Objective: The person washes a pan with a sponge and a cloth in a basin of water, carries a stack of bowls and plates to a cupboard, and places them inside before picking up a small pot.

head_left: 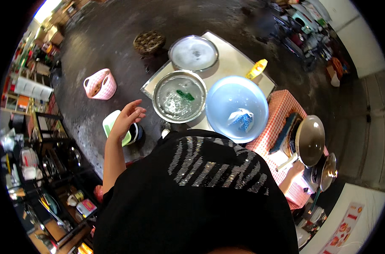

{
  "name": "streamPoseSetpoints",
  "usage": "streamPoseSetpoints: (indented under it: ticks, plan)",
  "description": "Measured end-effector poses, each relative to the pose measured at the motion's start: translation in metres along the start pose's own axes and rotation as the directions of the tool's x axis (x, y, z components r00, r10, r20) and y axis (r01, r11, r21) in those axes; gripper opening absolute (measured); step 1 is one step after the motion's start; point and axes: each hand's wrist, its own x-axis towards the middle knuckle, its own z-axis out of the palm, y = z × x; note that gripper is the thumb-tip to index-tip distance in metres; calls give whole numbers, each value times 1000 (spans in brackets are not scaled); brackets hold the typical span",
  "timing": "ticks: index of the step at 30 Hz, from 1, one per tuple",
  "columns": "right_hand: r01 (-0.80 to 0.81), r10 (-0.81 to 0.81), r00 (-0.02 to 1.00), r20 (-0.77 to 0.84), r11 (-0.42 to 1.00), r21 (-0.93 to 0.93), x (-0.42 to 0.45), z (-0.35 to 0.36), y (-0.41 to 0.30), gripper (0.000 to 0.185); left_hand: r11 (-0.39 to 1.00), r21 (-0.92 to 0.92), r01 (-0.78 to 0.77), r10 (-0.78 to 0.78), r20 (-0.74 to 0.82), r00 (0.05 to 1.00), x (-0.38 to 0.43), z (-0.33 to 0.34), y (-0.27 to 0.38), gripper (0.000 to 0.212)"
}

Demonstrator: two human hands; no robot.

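My left hand (132,115) is raised with its fingers apart, holding nothing, left of a round steel basin (163,116). A green scouring pad (185,95) lies in the bubbly water of that basin. A translucent blue plastic basin (258,127) stands to its right, with a blue and white cloth (242,119) inside. Far to the right, my right hand (296,170) is beside a tilted frying pan (311,139) with a pale handle (286,162). The pan partly hides the fingers, so their grip is unclear.
A second round metal vessel (194,52) and a yellow bottle (257,69) are on the pale table (229,60). Red checked cloth (283,98) covers the surface at right, with another pan (327,173). A pink basket (107,87), a woven stool (149,42) and crowded shelves (52,123) are around.
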Motion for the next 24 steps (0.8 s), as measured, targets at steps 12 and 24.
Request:
streamPoseSetpoints:
  ticks: [12, 24]
  plan:
    - [724, -723, 690, -41, 688, 53, -64, 44, -247, 30, 988, -153, 1, -27, -167, 986, -13, -82, -42, 47]
    - [814, -898, 309, 313, 420, 401, -115, 148, -404, 26, 922, -379, -73, -219, -668, 712, -101, -217, -88, 43]
